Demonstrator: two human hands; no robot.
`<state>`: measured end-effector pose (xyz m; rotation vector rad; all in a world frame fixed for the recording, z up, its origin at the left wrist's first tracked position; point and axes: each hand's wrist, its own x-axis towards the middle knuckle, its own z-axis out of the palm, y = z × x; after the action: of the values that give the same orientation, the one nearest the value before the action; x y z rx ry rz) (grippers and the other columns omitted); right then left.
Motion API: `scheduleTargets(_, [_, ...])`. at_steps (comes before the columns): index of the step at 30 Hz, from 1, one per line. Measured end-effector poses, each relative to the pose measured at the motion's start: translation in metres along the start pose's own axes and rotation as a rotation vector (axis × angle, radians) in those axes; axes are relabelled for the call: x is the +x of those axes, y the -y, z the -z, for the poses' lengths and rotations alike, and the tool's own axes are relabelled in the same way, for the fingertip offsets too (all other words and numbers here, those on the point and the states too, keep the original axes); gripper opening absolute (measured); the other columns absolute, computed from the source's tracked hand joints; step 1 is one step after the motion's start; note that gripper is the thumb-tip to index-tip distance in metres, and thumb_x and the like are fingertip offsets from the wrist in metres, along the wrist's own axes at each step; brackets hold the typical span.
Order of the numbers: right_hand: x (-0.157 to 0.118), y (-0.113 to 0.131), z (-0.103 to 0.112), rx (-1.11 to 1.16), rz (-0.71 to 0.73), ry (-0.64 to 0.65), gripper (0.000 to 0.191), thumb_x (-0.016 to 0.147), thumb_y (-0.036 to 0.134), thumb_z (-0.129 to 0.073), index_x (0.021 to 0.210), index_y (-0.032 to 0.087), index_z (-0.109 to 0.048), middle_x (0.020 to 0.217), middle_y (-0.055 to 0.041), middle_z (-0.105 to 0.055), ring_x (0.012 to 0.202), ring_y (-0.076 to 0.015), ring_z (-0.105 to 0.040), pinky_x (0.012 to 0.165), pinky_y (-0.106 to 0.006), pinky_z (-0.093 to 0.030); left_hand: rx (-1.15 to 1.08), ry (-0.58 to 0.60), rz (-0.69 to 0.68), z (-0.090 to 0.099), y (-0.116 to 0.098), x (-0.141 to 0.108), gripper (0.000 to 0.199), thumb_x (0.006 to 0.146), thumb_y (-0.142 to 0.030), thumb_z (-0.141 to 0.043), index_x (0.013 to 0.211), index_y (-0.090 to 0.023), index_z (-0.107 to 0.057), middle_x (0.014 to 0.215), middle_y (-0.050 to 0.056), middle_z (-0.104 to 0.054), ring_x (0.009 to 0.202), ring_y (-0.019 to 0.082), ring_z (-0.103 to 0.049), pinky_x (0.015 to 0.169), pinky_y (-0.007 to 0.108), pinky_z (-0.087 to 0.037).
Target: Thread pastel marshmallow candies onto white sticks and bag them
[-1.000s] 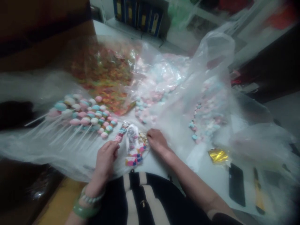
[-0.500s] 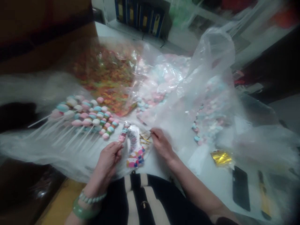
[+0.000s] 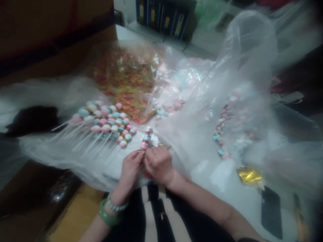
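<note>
A wrapped marshmallow skewer (image 3: 146,140) in pink, white, blue and red stands upright from the fingers of my left hand (image 3: 132,166), which is closed in a pinch at its lower end. My right hand (image 3: 160,164) is closed too and meets the left at the base of the candy. It pinches a thin twist tie, mostly hidden by the fingers. Just beyond my right hand, a few gold twist ties (image 3: 165,146) show on the table. To the left lies a pile of marshmallow skewers (image 3: 108,124) with white sticks pointing toward me.
Behind the pile is a clear bag of orange and green candies (image 3: 126,77). Bags of pastel marshmallows (image 3: 181,84) stand at centre back and right (image 3: 237,124). A gold foil packet (image 3: 249,176), a dark phone (image 3: 271,211) and a yellow-handled cutter (image 3: 300,218) lie at right. A cardboard box (image 3: 55,37) rises at back left.
My right hand has come left from the gold ties to the base of the skewer, meeting my left hand. The printed packet between them is now mostly covered. The view has shifted slightly.
</note>
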<state>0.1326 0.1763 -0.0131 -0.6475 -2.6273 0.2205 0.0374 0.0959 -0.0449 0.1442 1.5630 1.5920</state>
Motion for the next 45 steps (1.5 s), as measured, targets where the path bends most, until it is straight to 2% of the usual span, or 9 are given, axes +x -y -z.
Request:
scheduleTargets(17, [-0.001, -0.003, -0.011, 0.026, 0.129, -0.080, 0.029, 0.094, 0.017, -0.045, 0.071, 0.019, -0.064, 0.067, -0.0043, -0.063, 0.067, -0.0180, -0.051, 0.065, -0.034, -0.031, 0.105, -0.071, -0.086, 0.005, 0.006, 0.003, 0.035, 0.073, -0.050, -0.070, 0.065, -0.017, -0.059, 0.055, -0.005, -0.045, 0.052, 0.010, -0.036, 0.047, 0.023, -0.028])
scheduleTargets(19, [-0.001, -0.002, -0.013, 0.190, 0.019, -0.005, 0.023, 0.092, 0.017, -0.048, 0.079, 0.019, -0.067, 0.075, -0.0055, -0.067, 0.072, -0.0182, -0.055, 0.068, -0.032, -0.036, 0.089, -0.088, -0.075, 0.004, 0.007, 0.003, 0.035, 0.074, -0.048, -0.069, 0.063, -0.018, -0.055, 0.054, -0.006, -0.043, 0.051, 0.009, -0.035, 0.047, 0.023, -0.028])
scheduleTargets(22, [0.004, -0.003, -0.015, 0.615, -0.332, 0.109, 0.016, 0.086, 0.019, -0.054, 0.083, 0.020, -0.069, 0.081, -0.0026, -0.070, 0.075, -0.0163, -0.060, 0.071, -0.028, -0.042, 0.086, -0.097, -0.082, 0.002, 0.007, 0.003, 0.033, 0.077, -0.046, -0.066, 0.063, -0.019, -0.052, 0.054, -0.006, -0.043, 0.050, 0.009, -0.035, 0.047, 0.023, -0.028])
scheduleTargets(26, [0.016, -0.005, -0.016, 1.054, -0.785, 0.239, 0.009, 0.072, 0.023, -0.063, 0.063, 0.019, -0.061, 0.057, 0.0051, -0.056, 0.057, -0.0121, -0.050, 0.058, -0.024, -0.039, 0.138, -0.064, -0.106, 0.002, 0.004, 0.001, 0.032, 0.079, -0.044, -0.063, 0.063, -0.019, -0.052, 0.056, -0.005, -0.046, 0.051, 0.010, -0.038, 0.047, 0.023, -0.028])
scheduleTargets(31, [0.015, -0.005, -0.017, 1.233, -0.828, 0.154, 0.013, 0.065, 0.024, -0.064, 0.057, 0.019, -0.056, 0.054, 0.0066, -0.050, 0.056, -0.0104, -0.045, 0.058, -0.024, -0.038, 0.029, -0.002, -0.030, 0.000, -0.003, -0.001, 0.034, 0.073, -0.046, -0.069, 0.064, -0.018, -0.052, 0.056, -0.005, -0.047, 0.047, 0.007, -0.034, 0.044, 0.021, -0.024])
scheduleTargets(35, [0.009, -0.009, -0.019, 1.537, -0.888, 0.218, 0.016, 0.060, 0.025, -0.071, 0.071, 0.019, -0.060, 0.061, 0.0059, -0.057, 0.057, -0.0097, -0.049, 0.056, -0.022, -0.039, -0.138, 0.131, 0.155, -0.001, -0.011, -0.008, 0.035, 0.070, -0.046, -0.070, 0.062, -0.017, -0.052, 0.045, -0.007, -0.041, 0.039, 0.004, -0.026, 0.040, 0.020, -0.017])
scheduleTargets(38, [0.008, -0.012, -0.011, 1.648, -0.774, 0.334, 0.034, 0.057, 0.025, -0.078, 0.089, 0.020, -0.066, 0.069, 0.0047, -0.061, 0.060, -0.0103, -0.053, 0.059, -0.023, -0.043, -0.194, 0.356, 0.262, 0.003, -0.016, -0.017, 0.036, 0.073, -0.044, -0.068, 0.058, -0.017, -0.050, 0.034, -0.010, -0.031, 0.032, 0.003, -0.019, 0.039, 0.020, -0.018])
scheduleTargets(41, [0.008, -0.010, 0.005, 1.492, -0.468, 0.443, 0.018, 0.069, 0.032, -0.075, 0.078, 0.019, -0.067, 0.069, 0.0010, -0.063, 0.063, -0.0136, -0.056, 0.064, -0.028, -0.048, -0.161, 0.609, 0.326, 0.017, -0.022, -0.020, 0.035, 0.070, -0.045, -0.073, 0.062, -0.016, -0.055, 0.032, -0.009, -0.033, 0.028, 0.003, -0.015, 0.036, 0.021, -0.013])
scheduleTargets(45, [0.009, -0.001, 0.027, 1.103, -0.072, 0.268, 0.022, 0.087, 0.034, -0.058, 0.071, 0.020, -0.064, 0.068, -0.0011, -0.065, 0.061, -0.0142, -0.058, 0.061, -0.027, -0.048, 0.033, 0.704, 0.304, 0.043, -0.049, -0.012, 0.036, 0.069, -0.047, -0.070, 0.058, -0.017, -0.055, 0.033, -0.008, -0.034, 0.029, 0.005, -0.018, 0.035, 0.022, -0.011])
